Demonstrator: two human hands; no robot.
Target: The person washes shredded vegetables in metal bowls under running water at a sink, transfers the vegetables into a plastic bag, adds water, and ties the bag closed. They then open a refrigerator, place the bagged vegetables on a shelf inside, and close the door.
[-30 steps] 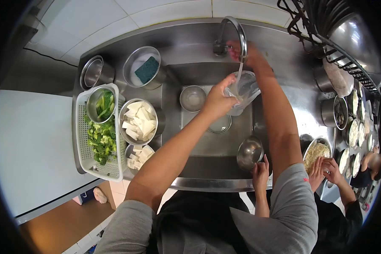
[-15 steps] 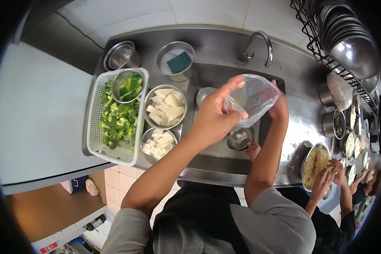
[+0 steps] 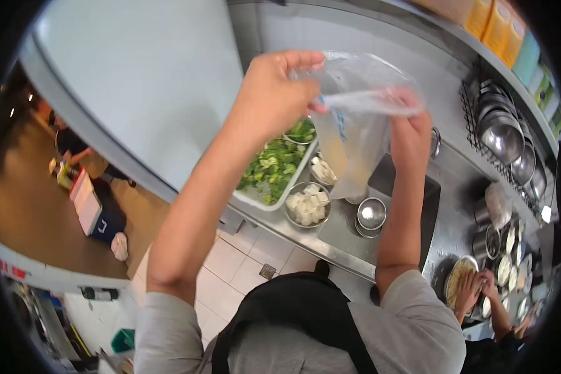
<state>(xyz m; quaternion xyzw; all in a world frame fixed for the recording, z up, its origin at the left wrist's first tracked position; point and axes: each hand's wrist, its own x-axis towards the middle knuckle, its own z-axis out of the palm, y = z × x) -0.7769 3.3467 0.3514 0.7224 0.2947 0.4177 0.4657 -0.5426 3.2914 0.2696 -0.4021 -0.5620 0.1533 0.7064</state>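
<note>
My left hand (image 3: 277, 93) pinches the rim of a clear plastic bag (image 3: 361, 143) on one side. On the other side of the opening, the fingers of my right hand (image 3: 410, 128) grip the rim, slightly blurred. The bag hangs mouth-up above the counter, with some pale yellowish content visible low inside and blue print near the left edge. Behind and below it are a basket of broccoli (image 3: 271, 168), a bowl of white cubes (image 3: 308, 206) that look like tofu, and another bowl of white pieces (image 3: 321, 169), partly hidden by the bag.
Small metal bowls (image 3: 371, 215) stand by the sink (image 3: 431, 206). A rack of steel bowls (image 3: 502, 134) hangs on the right wall. At lower right, another person's hands (image 3: 470, 290) are at a tray of shredded food (image 3: 455, 280). A large pale panel (image 3: 149, 81) stands at left.
Both hands have lifted the bag higher, and it now hangs at full length. My view has tilted and turned left. The other person's hand beside the sink bowl is no longer visible.
</note>
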